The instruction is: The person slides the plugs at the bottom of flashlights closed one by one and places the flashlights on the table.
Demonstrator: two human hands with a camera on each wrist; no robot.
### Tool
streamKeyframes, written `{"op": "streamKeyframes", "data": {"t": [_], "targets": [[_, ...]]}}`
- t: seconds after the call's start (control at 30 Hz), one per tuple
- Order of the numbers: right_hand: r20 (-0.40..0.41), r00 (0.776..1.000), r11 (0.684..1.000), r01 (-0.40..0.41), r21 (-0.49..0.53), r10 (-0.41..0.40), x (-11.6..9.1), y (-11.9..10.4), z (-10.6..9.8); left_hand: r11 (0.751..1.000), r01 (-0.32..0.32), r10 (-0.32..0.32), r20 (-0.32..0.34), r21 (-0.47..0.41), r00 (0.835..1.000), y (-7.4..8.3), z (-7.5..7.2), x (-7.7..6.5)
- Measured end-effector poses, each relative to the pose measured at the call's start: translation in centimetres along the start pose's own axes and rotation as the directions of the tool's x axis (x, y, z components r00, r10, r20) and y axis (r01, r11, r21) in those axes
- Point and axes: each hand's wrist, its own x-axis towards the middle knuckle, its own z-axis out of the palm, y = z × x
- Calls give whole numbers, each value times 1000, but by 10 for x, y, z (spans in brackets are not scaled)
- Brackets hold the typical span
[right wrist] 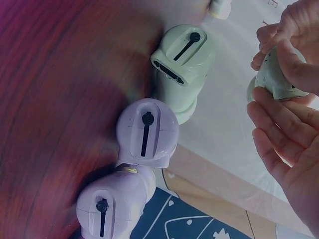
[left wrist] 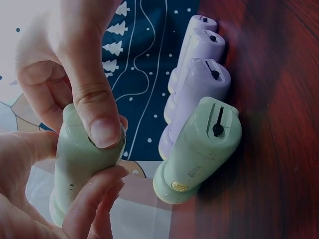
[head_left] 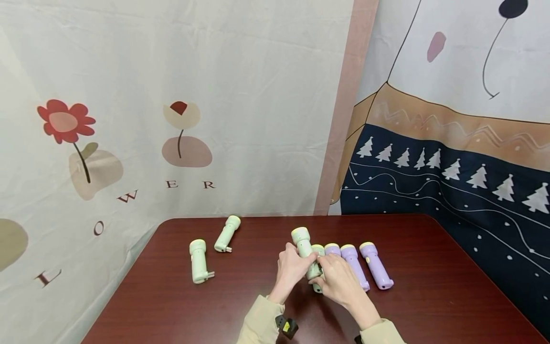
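Observation:
My left hand (head_left: 292, 265) grips the body of a pale green flashlight (head_left: 303, 243), lifted above the table and tilted. At its tail end, my right hand (head_left: 341, 282) pinches the same flashlight; the thumb (left wrist: 105, 132) lies over the end face in the left wrist view, so that face is mostly hidden. A second green flashlight (left wrist: 199, 144) lies just beneath and to the right, partly covered in the head view. Its tail shows a slot with a black slider. Beside it rest a purple flashlight (head_left: 332, 248), another purple flashlight (head_left: 352, 260) and a third purple flashlight (head_left: 377, 267).
On the table's left side lie a green flashlight (head_left: 199, 262) and, farther back, another green flashlight (head_left: 227, 234); both have prongs sticking out near the tail. The dark red table (head_left: 172, 315) ends at a printed cloth (head_left: 258, 119) hanging behind it.

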Motion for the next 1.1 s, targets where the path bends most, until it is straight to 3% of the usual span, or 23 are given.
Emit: {"op": "streamKeyframes", "data": {"t": [0.67,1.1], "targets": [[9,1000,1000,-9,-3,9,-1,1,0,1000,0,0,-1,2,1000,-1,2,1],[77,995,997,-72,34,70,0,1,0,999,10,-8,61,-42,998,-2,-6,3]]}}
